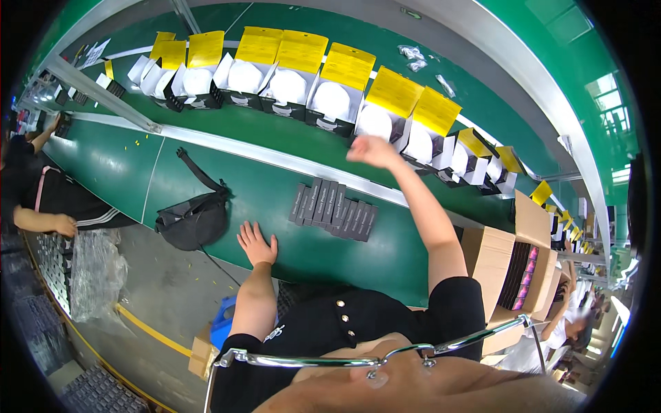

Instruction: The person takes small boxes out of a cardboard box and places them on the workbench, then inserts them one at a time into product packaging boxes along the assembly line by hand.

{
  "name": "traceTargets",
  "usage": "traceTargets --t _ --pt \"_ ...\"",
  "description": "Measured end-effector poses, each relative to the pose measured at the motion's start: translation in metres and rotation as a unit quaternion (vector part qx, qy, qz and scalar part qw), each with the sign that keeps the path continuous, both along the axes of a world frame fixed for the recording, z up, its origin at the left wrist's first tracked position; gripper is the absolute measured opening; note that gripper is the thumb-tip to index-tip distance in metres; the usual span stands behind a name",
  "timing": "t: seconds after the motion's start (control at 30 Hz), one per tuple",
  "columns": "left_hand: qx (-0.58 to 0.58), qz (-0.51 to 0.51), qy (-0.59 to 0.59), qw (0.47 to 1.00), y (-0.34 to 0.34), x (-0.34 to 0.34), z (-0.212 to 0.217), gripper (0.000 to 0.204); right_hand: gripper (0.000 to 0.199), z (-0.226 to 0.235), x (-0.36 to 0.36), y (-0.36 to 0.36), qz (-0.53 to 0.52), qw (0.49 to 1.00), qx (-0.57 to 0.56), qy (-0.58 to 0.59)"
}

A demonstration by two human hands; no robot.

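My left hand (256, 244) lies flat, fingers spread, on the green table (289, 255) near its front edge, holding nothing. My right hand (372, 149) is stretched out toward the conveyor belt (275, 127), blurred, next to an open black box with a yellow flap and a white insert (385, 117); whether it grips anything cannot be made out. A row of several such boxes (275, 79) runs along the belt. A fanned row of flat dark grey packs (334, 208) lies on the table between my hands.
A black bag with a strap (194, 220) sits at the table's left edge. An open cardboard carton holding dark packs (520, 268) stands at my right. Another person (48, 199) works at the far left beside trays and plastic wrap (96, 272). More people are at the right.
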State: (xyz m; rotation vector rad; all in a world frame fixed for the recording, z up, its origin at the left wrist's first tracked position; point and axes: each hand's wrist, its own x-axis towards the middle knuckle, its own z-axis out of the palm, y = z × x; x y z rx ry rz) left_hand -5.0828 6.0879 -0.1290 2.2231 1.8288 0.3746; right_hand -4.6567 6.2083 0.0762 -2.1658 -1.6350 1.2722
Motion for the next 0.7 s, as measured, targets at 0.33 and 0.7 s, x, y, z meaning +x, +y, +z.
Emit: traceTargets --t 0.33,0.7 --pt "0.002 -0.004 -0.003 1.0 0.018 -0.023 0.003 0.073 0.071 -0.035 0.003 -0.001 -0.012 0.965 -0.111 0.237" --pt "-0.008 0.001 -0.001 1.0 0.04 -0.041 0.008 0.074 0.042 0.038 0.001 0.164 0.069 0.899 0.185 -0.392"
